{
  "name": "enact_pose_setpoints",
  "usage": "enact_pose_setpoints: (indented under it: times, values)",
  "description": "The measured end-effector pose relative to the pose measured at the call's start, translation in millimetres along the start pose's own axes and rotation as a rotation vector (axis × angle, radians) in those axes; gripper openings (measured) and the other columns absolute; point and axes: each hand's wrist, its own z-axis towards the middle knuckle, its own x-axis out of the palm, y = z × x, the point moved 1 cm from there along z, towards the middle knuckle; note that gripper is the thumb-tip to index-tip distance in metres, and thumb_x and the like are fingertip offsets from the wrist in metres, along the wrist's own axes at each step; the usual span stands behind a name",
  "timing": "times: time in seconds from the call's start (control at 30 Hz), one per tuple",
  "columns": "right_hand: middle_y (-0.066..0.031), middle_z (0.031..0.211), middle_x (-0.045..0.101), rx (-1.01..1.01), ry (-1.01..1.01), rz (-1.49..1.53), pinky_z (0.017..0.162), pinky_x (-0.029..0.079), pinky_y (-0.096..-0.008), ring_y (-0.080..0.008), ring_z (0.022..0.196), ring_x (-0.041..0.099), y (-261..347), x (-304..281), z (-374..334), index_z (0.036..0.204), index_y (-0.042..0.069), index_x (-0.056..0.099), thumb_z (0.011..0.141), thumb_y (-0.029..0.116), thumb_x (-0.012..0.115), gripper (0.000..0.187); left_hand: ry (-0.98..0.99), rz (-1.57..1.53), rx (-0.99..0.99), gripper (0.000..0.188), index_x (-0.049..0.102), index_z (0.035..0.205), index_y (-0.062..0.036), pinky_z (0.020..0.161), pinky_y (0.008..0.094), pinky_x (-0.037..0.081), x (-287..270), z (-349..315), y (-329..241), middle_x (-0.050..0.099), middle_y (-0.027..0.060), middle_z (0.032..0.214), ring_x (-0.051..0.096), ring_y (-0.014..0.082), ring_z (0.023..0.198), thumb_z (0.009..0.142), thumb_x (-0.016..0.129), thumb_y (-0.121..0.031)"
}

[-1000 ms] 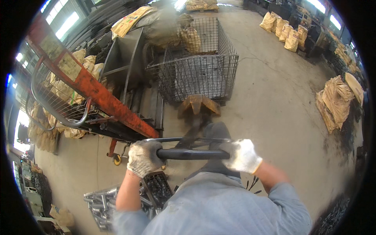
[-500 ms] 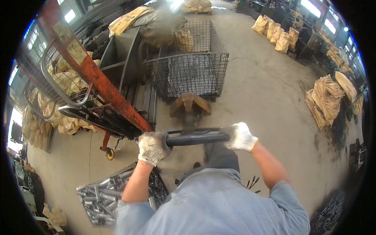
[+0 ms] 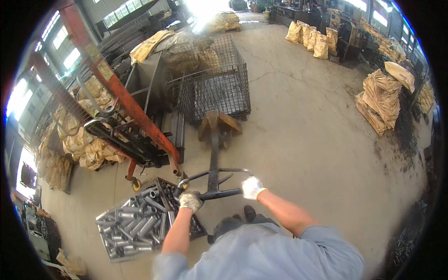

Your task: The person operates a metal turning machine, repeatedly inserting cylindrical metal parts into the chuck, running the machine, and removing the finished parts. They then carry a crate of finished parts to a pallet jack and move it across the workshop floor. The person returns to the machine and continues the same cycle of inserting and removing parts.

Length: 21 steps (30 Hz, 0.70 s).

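Both my hands wear pale knit gloves and grip the black loop handle (image 3: pixel 223 193) of a pallet jack. My left hand (image 3: pixel 191 201) is closed around the left end of the grip bar. My right hand (image 3: pixel 252 187) is wrapped around its right corner. From the handle a dark shaft (image 3: pixel 214 158) runs forward to the jack's rusty yellow-brown body (image 3: pixel 218 122). Directly beyond that body stands a wire mesh cage (image 3: pixel 239 100), and the jack's forks are hidden. Dark metal pieces seem to cover the cage floor, too indistinct to name.
Left of the handle lies a bin of grey metal tubes (image 3: pixel 140 224). An orange-red lifting frame (image 3: pixel 133 109) on small wheels stands beyond it. Several filled sacks (image 3: pixel 321 45) line the far right, and a heap of tan sacks (image 3: pixel 380 100) sits nearer on the right.
The handle and both hands now appear lower and smaller, and the shaft shows along its length. The cage and jack body have shifted left in view. Both hands keep their grip.
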Motion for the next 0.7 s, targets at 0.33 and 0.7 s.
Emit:
enact_pose_setpoints:
  times: [0.33,0.7]
  values:
    - [-0.0212,0.081,0.075,0.017,0.047,0.024,0.074,0.061,-0.0504,-0.0392,0.078,0.076,84.6,26.1,-143.7,0.084,0.007,0.079,0.071,0.022,0.068,0.023,0.003,0.014,0.056,0.035,0.08,0.112,-0.0224,0.089,0.043,0.06,63.3,-150.6,3.4,0.079,0.0093,0.112,0.076,0.0295,0.106,0.089,0.066,-0.045]
    - [-0.0153,0.095,0.07,-0.527,-0.604,0.431,0.079,0.057,-0.0501,-0.0344,0.093,0.072,163.2,-128.5,-200.7,0.131,0.005,0.064,0.081,0.028,0.074,0.056,-1.004,-0.306,0.035,0.014,0.078,0.103,-0.0161,0.103,0.0388,0.05,-26.6,-270.1,92.7,0.073,0.0086,0.104,0.065,0.0264,0.108,0.091,0.072,-0.017]
